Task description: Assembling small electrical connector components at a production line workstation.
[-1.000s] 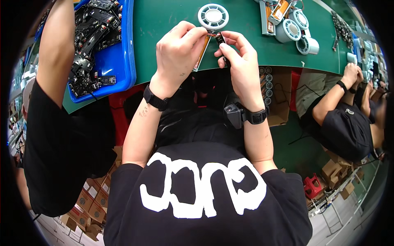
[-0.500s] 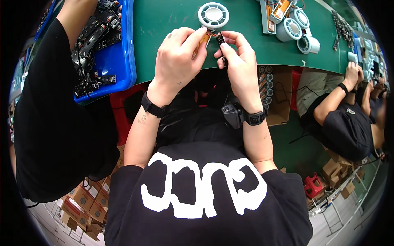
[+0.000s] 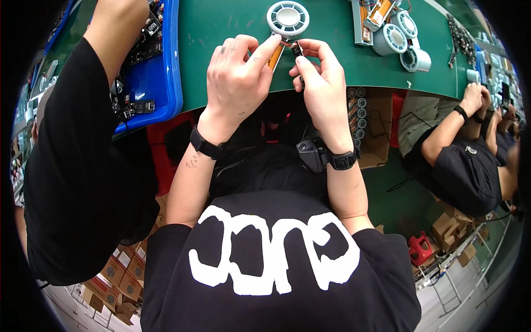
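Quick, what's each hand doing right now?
Left hand: curled by the thin wires; its grip can't be told.
Right hand: closed, holding a small black part.

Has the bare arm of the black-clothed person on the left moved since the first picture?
Yes: that bare arm has moved right, judged against the blue plastic tray, and now covers more of its black circuit-board parts.

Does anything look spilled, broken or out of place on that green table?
Nothing looks clearly spilled or broken. A small white scrap sits alone by the near edge of the green table, perhaps litter, and black circuit boards lie jumbled in the blue bin.
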The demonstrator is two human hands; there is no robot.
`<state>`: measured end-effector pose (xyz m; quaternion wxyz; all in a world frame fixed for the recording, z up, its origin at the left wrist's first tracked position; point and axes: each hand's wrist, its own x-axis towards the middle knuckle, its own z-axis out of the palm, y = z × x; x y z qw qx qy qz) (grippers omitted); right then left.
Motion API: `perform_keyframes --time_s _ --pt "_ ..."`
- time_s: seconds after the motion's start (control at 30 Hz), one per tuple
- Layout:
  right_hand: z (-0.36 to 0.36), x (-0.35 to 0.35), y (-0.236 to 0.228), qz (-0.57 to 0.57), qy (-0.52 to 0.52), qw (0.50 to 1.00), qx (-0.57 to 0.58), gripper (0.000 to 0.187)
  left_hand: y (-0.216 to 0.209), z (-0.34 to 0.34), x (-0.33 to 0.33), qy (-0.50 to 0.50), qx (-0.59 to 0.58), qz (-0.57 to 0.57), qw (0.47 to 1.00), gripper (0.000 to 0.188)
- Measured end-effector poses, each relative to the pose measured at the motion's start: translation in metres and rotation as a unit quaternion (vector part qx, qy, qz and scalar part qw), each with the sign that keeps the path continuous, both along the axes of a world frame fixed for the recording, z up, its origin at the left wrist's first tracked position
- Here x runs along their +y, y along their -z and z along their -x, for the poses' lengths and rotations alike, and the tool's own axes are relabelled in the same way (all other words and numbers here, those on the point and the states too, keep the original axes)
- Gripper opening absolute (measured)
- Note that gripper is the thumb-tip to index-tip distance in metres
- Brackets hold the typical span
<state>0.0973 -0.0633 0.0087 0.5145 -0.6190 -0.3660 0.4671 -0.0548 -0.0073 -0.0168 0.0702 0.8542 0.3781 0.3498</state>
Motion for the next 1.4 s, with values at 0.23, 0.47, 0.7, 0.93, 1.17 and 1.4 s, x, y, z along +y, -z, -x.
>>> perform_keyframes --time_s 0.23,0.47,0.7,0.93,1.17,1.4 --pt "0.003 0.001 -0.003 0.010 0.008 1.000 0.018 0.025 -0.002 0.002 0.000 0.002 0.045 -0.003 0.999 0.046" --pt "0.005 0.000 -0.003 0.015 0.003 1.000 0.010 0.026 0.010 0.006 0.001 0.002 -0.040 -0.004 0.999 0.037" --pt "0.002 -0.001 0.000 -0.012 -0.018 0.991 -0.131 0.027 -0.005 0.002 0.003 -0.002 0.058 -0.014 0.998 0.032" --pt "0.003 0.004 -0.012 -0.042 -0.012 0.974 -0.224 0.026 -0.019 -0.002 0.007 0.010 0.150 0.003 0.989 0.028" --pt "0.015 0.001 -0.009 -0.035 0.044 0.985 -0.165 0.025 -0.012 -0.007 0.003 0.024 0.089 0.043 0.995 0.021" --pt "0.022 0.005 0.002 -0.064 0.059 0.966 -0.243 0.026 0.007 -0.013 -0.032 0.008 -0.262 0.218 0.940 0.033"
